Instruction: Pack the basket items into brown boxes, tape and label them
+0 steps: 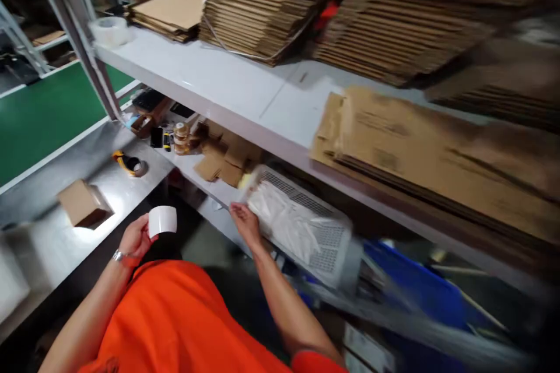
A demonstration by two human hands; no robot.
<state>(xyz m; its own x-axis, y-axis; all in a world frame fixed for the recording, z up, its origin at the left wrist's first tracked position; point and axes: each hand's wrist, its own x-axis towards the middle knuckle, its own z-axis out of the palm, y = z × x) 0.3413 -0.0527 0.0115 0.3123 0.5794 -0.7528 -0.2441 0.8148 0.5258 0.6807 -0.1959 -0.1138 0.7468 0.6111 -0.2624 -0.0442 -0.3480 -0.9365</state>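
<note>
My left hand (136,236) is closed on a curved white label (163,220), held by its left edge above the gap in front of the metal bench. A silver watch (117,255) is on that wrist. My right hand (245,224) reaches beside the left end of a pale plastic basket (339,227), its fingers partly stretched out with nothing visible in them. Whether it touches the basket's rim cannot be made out. White plastic bags (284,218) lie in the basket. To the left, a small closed cardboard box (83,203) sits on the metal bench (39,186).
A tape dispenser (130,164) lies on the bench. Tape rolls (181,137) and cardboard pieces (227,160) are on the lower shelf. Overhead, an upper shelf (192,78) juts out, bearing stacks of flattened cartons (258,9) and a clear tape roll (110,31).
</note>
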